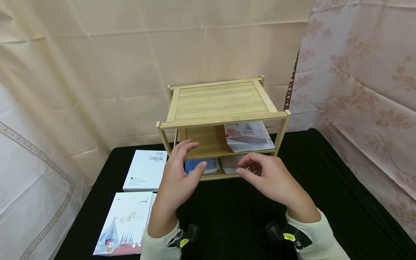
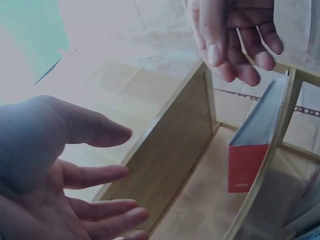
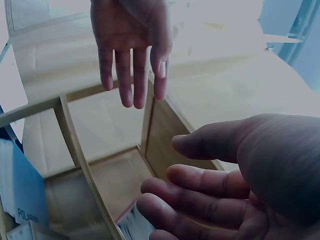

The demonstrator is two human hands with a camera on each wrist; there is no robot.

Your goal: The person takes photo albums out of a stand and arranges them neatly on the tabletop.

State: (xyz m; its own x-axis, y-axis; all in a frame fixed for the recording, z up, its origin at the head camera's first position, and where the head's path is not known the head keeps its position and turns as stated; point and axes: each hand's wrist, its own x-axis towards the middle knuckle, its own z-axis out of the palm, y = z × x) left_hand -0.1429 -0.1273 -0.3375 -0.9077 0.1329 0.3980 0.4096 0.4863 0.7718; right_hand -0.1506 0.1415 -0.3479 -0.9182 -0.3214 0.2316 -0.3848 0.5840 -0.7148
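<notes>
A small light-wood shelf rack [image 1: 222,101] stands before both hands. My left hand [image 1: 178,177] hovers at its front left, fingers and thumb apart, with nothing in it. Near the front right, my right hand [image 1: 273,180] is raised with loosely bent fingers; in the right wrist view its palm holds nothing. On the middle tier, at the right, lies a white illustrated booklet or box [image 1: 249,136], whose red end [image 2: 247,167] shows in the left wrist view. The bottom tier bears a blue item marked POLA [image 1: 201,166] and a pale item [image 1: 230,164], partly hidden by my right hand.
Left of the rack, a white book-like item [image 1: 146,169] lies on the black tablecloth [image 1: 224,213]. Closer to me is another white illustrated one [image 1: 125,222], partly covered by my left forearm. Cream curtain [image 1: 130,72] hangs behind, floral cloth [image 1: 364,79] at the right.
</notes>
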